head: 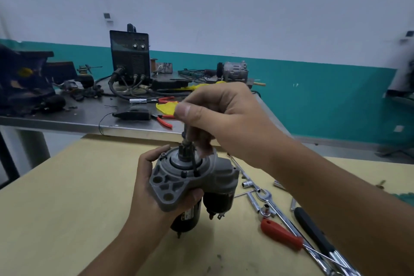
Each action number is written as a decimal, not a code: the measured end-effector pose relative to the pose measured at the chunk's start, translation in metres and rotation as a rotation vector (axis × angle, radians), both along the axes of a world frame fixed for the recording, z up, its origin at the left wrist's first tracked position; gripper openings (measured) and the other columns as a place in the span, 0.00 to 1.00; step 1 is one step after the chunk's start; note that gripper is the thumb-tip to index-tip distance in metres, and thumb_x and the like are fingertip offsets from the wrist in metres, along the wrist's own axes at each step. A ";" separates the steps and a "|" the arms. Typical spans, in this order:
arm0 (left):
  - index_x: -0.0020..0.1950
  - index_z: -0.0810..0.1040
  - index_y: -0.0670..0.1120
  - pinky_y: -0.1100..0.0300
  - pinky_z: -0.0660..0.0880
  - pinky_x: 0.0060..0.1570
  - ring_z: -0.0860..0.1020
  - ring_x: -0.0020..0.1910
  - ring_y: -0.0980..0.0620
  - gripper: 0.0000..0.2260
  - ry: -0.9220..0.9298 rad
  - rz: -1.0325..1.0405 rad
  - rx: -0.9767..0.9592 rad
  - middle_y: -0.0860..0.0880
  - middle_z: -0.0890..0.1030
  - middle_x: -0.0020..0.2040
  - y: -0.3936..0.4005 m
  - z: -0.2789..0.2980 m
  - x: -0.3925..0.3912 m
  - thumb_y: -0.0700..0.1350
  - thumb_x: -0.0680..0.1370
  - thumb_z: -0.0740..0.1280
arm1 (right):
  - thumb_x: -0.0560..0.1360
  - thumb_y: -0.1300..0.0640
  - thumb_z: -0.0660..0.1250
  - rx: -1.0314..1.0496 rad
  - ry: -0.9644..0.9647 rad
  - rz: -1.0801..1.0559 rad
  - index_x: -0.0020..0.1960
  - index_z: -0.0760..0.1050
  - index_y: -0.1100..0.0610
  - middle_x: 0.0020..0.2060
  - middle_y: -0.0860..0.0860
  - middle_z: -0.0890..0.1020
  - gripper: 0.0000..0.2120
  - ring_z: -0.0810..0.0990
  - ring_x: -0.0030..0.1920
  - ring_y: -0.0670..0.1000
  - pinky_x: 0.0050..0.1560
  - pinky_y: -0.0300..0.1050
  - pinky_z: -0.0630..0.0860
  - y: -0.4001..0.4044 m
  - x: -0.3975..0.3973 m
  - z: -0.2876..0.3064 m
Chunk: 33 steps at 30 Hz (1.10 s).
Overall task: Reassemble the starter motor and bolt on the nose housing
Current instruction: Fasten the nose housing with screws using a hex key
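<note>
- One starter motor is held upright above the wooden worktop, with its grey nose housing uppermost and its two black cylinders hanging below.
- The left hand wraps the nose housing from the left, its grip curled round the casting, with the thumb against the lower flange.
- The right hand is above the motor, its grip pinching one thin dark hex key between thumb and curled fingers; the key's lower tip meets a bolt hole on the housing rim.
- One pinion stands up from the housing's centre, just beside the key.
- To the right on the worktop lie one red-handled screwdriver, one black-handled tool and several chrome socket wrenches, crossed so that I cannot count them.
- On the metal worktop behind are two red-handled pliers, one black welder box and one yellow rag.
</note>
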State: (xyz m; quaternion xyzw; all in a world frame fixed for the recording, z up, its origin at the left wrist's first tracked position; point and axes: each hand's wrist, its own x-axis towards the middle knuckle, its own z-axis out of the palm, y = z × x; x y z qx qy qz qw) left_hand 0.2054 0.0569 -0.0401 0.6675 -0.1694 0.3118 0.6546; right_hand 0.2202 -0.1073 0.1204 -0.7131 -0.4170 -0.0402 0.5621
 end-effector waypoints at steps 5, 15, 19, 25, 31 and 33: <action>0.62 0.71 0.65 0.70 0.78 0.53 0.82 0.57 0.61 0.37 -0.042 0.022 0.011 0.62 0.81 0.61 0.001 0.000 0.000 0.49 0.59 0.82 | 0.84 0.59 0.61 0.071 0.366 0.301 0.54 0.79 0.65 0.36 0.59 0.81 0.12 0.80 0.31 0.55 0.32 0.45 0.79 -0.008 0.016 -0.002; 0.63 0.72 0.62 0.64 0.80 0.54 0.83 0.59 0.54 0.38 -0.033 -0.040 -0.024 0.54 0.82 0.62 0.004 -0.005 0.003 0.42 0.59 0.83 | 0.71 0.55 0.73 0.109 0.456 0.464 0.49 0.78 0.61 0.43 0.59 0.84 0.11 0.82 0.34 0.49 0.36 0.41 0.79 -0.013 0.031 -0.005; 0.62 0.72 0.65 0.64 0.80 0.55 0.83 0.59 0.54 0.35 -0.029 -0.040 -0.015 0.54 0.82 0.62 0.002 -0.002 0.001 0.49 0.59 0.81 | 0.69 0.57 0.79 0.055 0.372 0.283 0.39 0.73 0.56 0.33 0.56 0.82 0.14 0.76 0.25 0.47 0.26 0.39 0.72 -0.005 0.023 0.001; 0.61 0.70 0.72 0.72 0.77 0.53 0.81 0.58 0.62 0.36 -0.072 0.037 0.029 0.65 0.80 0.60 -0.006 0.000 0.000 0.52 0.59 0.81 | 0.68 0.49 0.82 0.120 0.140 -0.393 0.32 0.69 0.51 0.28 0.53 0.78 0.21 0.76 0.24 0.51 0.24 0.48 0.75 0.015 0.004 -0.011; 0.61 0.69 0.71 0.72 0.77 0.54 0.81 0.58 0.63 0.42 -0.083 0.077 0.040 0.66 0.80 0.60 -0.009 -0.004 0.000 0.46 0.59 0.88 | 0.73 0.45 0.77 0.048 0.095 -0.443 0.41 0.77 0.52 0.34 0.59 0.80 0.14 0.75 0.26 0.52 0.26 0.50 0.78 0.010 0.002 -0.006; 0.62 0.68 0.66 0.73 0.76 0.53 0.81 0.57 0.64 0.40 -0.079 0.073 0.033 0.66 0.80 0.59 -0.011 -0.003 0.000 0.45 0.58 0.84 | 0.75 0.47 0.75 -0.023 0.150 -0.310 0.41 0.79 0.56 0.31 0.55 0.79 0.13 0.77 0.23 0.49 0.25 0.43 0.75 0.005 0.003 0.001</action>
